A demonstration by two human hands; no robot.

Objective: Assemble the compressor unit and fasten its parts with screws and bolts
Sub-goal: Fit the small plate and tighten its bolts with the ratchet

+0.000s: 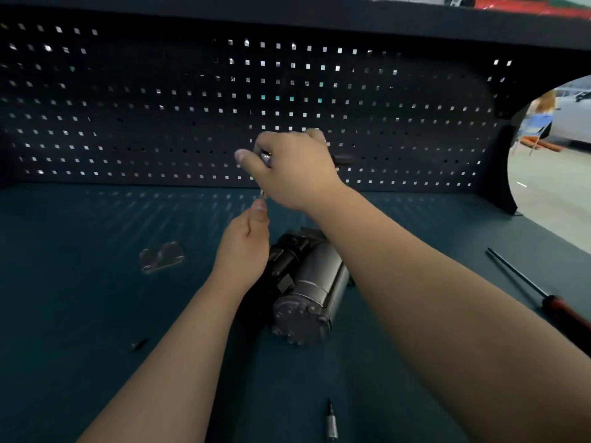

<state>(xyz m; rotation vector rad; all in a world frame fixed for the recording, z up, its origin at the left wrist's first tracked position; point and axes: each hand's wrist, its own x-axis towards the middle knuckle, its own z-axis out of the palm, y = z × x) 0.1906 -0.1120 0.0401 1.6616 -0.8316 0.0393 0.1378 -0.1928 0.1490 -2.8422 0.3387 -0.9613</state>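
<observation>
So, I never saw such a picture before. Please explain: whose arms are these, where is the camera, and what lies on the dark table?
This single picture comes from a camera worn on a person's head, looking forward and down; the bare arms are that person's own. The right hand, raised before the dark perforated back panel, grips a small shiny metal piece, too blurred to name. The left hand, lower, pinches a small thin part at its fingertips. On the dark teal bench top lies the grey cylindrical metal compressor, on its side. Left of it are a grey metal bracket and a small dark screw. At the right lies a long screwdriver with a red and black handle; near the bottom edge, a slim metal bit.
</observation>
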